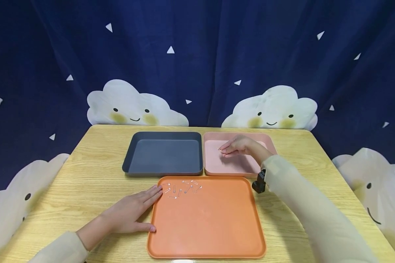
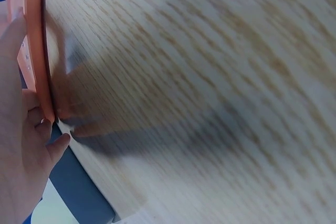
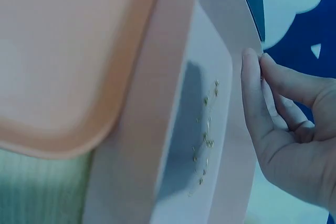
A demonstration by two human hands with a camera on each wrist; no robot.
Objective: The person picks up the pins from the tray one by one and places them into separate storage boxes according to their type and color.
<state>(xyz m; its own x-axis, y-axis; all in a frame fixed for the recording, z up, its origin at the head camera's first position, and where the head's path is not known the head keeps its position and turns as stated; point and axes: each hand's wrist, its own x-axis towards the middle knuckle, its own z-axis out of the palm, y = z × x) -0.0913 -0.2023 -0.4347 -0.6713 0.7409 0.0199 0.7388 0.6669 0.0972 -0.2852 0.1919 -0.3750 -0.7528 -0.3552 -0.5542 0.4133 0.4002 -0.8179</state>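
My right hand point(image 1: 238, 145) is above the pink tray point(image 1: 266, 140), thumb and index fingertips together, pinching a small safety pin point(image 1: 219, 150) that is mostly hidden by the fingers. Below it, several gold-coloured safety pins point(image 3: 206, 137) lie on the pink tray's floor in the right wrist view. My left hand point(image 1: 130, 212) rests on the left rim of the orange tray point(image 1: 207, 226), its fingers extended and the thumb spread lower down. Near those fingertips, several silvery safety pins point(image 1: 180, 191) are scattered in the orange tray's upper left corner.
A dark grey tray point(image 1: 166, 155) stands left of the pink one, behind the orange tray. All sit on a wooden table point(image 1: 95, 164). A blue curtain point(image 1: 197, 54) with clouds hangs behind. A black device point(image 1: 259, 182) is at my right wrist.
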